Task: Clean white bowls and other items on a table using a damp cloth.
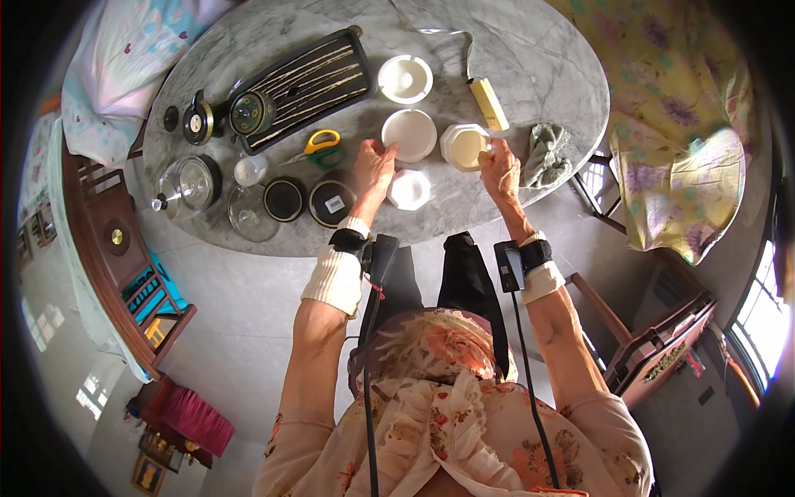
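Observation:
My left hand point(375, 169) is at the left rim of a round white dish point(408, 135), its fingertips touching the edge. On the other side my right hand point(500, 166) has its fingers at the right rim of an octagonal cream-white dish point(463, 147). Between my hands and nearer to me lies a small white octagonal dish point(408, 189). Beyond the round dish stands a white ashtray-like dish with notches in its rim point(405, 79). A grey-green cloth point(546, 155) lies crumpled to the right of my right hand.
On the oval marble table point(515, 43) are a black tea tray point(310, 81), a power strip with cable point(489, 104), yellow-handled scissors point(322, 141), a patterned pot point(251, 113), a glass lidded pot point(188, 185), a glass lid point(253, 214) and dark round pieces point(331, 203).

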### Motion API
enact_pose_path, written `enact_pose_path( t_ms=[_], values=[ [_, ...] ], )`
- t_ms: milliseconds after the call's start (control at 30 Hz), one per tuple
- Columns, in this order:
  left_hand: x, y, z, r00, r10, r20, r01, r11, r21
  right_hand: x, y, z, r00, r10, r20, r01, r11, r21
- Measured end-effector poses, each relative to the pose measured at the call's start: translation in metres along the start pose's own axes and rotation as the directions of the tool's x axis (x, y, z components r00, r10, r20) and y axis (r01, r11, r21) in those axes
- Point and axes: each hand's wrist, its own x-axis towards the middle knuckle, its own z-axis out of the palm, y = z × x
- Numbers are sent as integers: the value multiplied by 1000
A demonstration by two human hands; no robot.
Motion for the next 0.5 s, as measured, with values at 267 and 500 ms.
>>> enact_pose_path(
  t_ms=[267,500],
  values=[
    [7,7,12,997,67,-38,-68,997,-24,8,23,-29,991,133,22,-134,983,125],
    [4,16,-16,978,199,-61,-198,980,18,22,80,-64,999,33,-35,-47,834,-550]
  ],
)
